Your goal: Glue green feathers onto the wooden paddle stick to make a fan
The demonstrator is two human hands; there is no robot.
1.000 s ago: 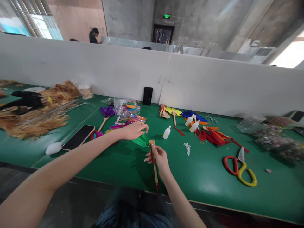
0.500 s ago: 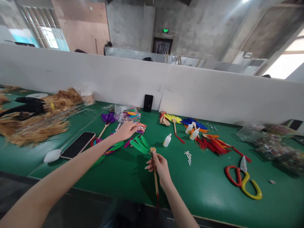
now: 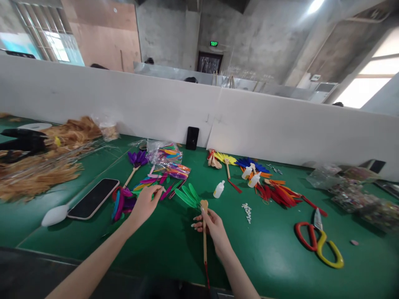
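Centrally, right fingers (image 3: 199, 225) gripping stick (image 3: 205, 246), green feathers (image 3: 188, 196)

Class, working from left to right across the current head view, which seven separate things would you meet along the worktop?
Flat-lying phone → left hand → fanned green feathers → wooden handle → lone white squeeze bottle → small white beads → red-and-yellow-handled scissors.

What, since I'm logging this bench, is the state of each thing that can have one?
Right hand: closed around wooden handle
Left hand: loosely curled, grip unclear
Green feathers: fanned out at handle's head
Nearest bottle: upright
Scissors: lying flat, blades look closed
Far phone: propped against partition, screen dark
Near phone: lying flat, screen dark
White beads: loose
Exit sign: lit
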